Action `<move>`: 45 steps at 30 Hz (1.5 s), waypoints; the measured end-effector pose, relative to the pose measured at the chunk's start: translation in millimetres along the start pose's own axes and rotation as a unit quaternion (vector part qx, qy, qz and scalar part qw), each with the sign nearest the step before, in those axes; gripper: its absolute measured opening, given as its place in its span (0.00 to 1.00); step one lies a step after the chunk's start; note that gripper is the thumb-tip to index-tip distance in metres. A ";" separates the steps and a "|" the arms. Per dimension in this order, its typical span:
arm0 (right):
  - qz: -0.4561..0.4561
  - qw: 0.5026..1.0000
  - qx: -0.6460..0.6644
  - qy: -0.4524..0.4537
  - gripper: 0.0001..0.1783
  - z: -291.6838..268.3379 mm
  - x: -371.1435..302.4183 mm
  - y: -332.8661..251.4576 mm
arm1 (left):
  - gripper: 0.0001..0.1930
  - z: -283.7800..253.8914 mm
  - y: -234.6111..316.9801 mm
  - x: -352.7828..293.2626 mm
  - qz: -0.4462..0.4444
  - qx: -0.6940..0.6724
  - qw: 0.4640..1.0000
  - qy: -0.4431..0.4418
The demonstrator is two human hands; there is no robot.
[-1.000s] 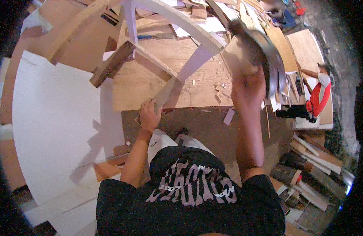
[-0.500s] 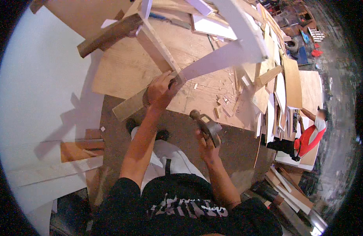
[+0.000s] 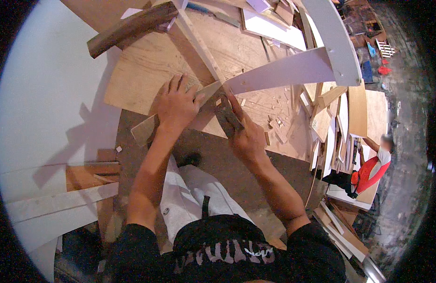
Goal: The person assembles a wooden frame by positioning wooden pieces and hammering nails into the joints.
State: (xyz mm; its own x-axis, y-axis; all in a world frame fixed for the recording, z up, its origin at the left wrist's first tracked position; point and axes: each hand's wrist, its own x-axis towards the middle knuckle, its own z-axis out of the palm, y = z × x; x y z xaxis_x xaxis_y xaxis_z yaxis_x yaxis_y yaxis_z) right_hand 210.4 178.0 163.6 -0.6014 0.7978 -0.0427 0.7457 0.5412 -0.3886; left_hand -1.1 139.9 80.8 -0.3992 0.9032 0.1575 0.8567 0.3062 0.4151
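My left hand point(image 3: 177, 103) lies over a wooden strip point(image 3: 145, 130), its fingers stretched out and apart. The strip runs up to a joint where it meets a long narrow board point(image 3: 199, 42) and a pale board point(image 3: 284, 71). Just below that joint my right hand point(image 3: 247, 140) is closed around a hammer point(image 3: 227, 116), with the index finger stretched along it toward the joint. The hammer's dark block-like part is close to the boards; whether it touches them I cannot tell. My right hand hides some of the hammer.
A plywood worktop point(image 3: 133, 89) carries wood scraps point(image 3: 277, 123) and a blue-handled saw point(image 3: 213, 14). Stacked boards point(image 3: 329, 127) crowd the right side, where a person in a red and white top point(image 3: 371, 170) works. A thick brown wooden piece point(image 3: 133, 28) juts out at upper left.
My left hand has shifted left from the joint onto the strip, its fingers spreading. My right hand has brought the hammer up and left to the joint. The boards appear slightly shifted in view.
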 end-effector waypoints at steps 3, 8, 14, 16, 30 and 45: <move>-0.064 0.998 -0.010 0.008 0.30 -14.1 4.1 -14.7 | 0.21 10.6 -10.7 2.8 0.054 0.054 0.997 0.012; -0.017 0.997 -0.051 -0.051 0.31 14.8 4.1 49.0 | 0.21 3.1 3.3 8.7 0.062 0.019 0.997 -0.032; -0.003 0.992 0.127 0.020 0.31 -11.7 -36.0 15.5 | 0.20 5.2 -9.1 2.9 0.076 0.033 0.996 0.039; -0.006 0.995 0.094 0.038 0.32 -11.1 -39.5 19.8 | 0.19 1.4 -3.0 3.9 0.076 0.009 0.997 0.022; -0.102 0.994 -0.014 -0.036 0.42 -19.9 11.0 -29.1 | 0.15 11.3 -11.1 7.1 0.074 0.004 0.997 -0.010; -0.081 0.992 -0.043 -0.086 0.46 -19.9 0.0 -37.1 | 0.14 3.9 -6.6 4.9 0.030 -0.042 0.998 -0.034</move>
State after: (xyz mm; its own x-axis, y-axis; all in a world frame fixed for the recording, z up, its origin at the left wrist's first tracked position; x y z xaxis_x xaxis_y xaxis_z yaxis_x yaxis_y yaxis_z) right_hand 188.4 163.2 196.3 -0.7500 0.6455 -0.1447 0.6523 0.6853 -0.3238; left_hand -7.4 143.4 75.3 -0.3217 0.9386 0.1248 0.8471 0.2265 0.4807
